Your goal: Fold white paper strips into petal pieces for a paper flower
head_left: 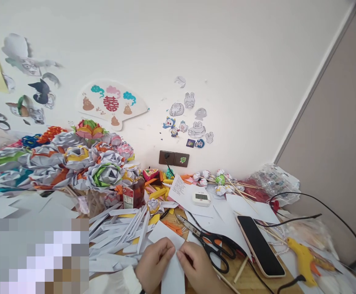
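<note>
Both hands meet over a white paper strip [173,279] at the front of the table. My left hand [156,261] pinches its left edge between thumb and curled fingers. Opposite it, my right hand [196,263] pinches the right edge, the two thumbs close together. Part of the sheet [165,232] shows beyond the fingertips. Just right of my right hand lie black-handled scissors [211,241], blades pointing away to the left. Many folded white paper pieces [119,234] are heaped to the left of my hands.
Folded paper flowers [107,174] are piled at the back left, beside a dark red bottle [137,192]. A white timer [201,199] lies on papers. On the right are a phone [260,245], a yellow glue gun [301,257] with its cable, and wooden sticks [241,269].
</note>
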The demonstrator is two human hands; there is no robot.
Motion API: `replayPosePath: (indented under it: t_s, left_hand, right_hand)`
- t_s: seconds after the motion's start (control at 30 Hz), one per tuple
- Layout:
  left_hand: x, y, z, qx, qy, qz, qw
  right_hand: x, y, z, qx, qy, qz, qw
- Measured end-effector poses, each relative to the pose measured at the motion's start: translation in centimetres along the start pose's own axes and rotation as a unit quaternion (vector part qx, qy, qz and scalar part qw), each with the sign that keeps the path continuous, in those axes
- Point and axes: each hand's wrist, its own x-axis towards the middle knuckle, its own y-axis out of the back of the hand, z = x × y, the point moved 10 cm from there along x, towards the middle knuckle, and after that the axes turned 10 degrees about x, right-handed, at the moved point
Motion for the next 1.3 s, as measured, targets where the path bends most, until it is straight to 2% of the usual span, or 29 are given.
replayPosePath:
  t_s: [0.3,0.47,0.67,0.77,0.97,1.03,1.2,1.3]
  left_hand:
    - [0.4,-1.7,-0.7,-0.091,-0.004,-0.055,0.994]
    - [0.4,-2.2,-1.2,-0.135,0.031,-0.077,0.987]
    - [0.3,-0.6,-0.3,-0.054,0.007,-0.036,0.998]
    - [0.3,-0.5,-0.5,-0.048,0.009,-0.02,0.999]
    - [0.2,-2.5,-1.0,-0.162,0.045,-0.093,0.981]
    - [0.3,-2.2,-1.5,-0.207,0.069,-0.076,0.973]
    - [0.6,0.7,-2.5,-0.274,0.099,0.041,0.956]
    - [0.7,1.1,-2.5,-0.295,0.098,0.05,0.949]
  right_hand:
    - [0.1,0.3,0.3,0.054,-0.014,0.0,0.998]
    - [0.2,0.0,0.2,0.063,-0.014,-0.017,0.998]
    - [0.1,-0.4,-0.1,0.051,-0.008,-0.035,0.998]
    - [0.1,-0.4,-0.1,0.071,-0.014,-0.038,0.997]
    - [0.4,0.2,1.2,0.176,-0.067,-0.013,0.982]
    - [0.6,0.6,1.3,0.231,-0.079,0.002,0.97]
    - [0.7,0.7,1.5,0.321,-0.09,0.008,0.943]
    - [0.7,0.5,2.0,0.328,-0.1,0.013,0.939]
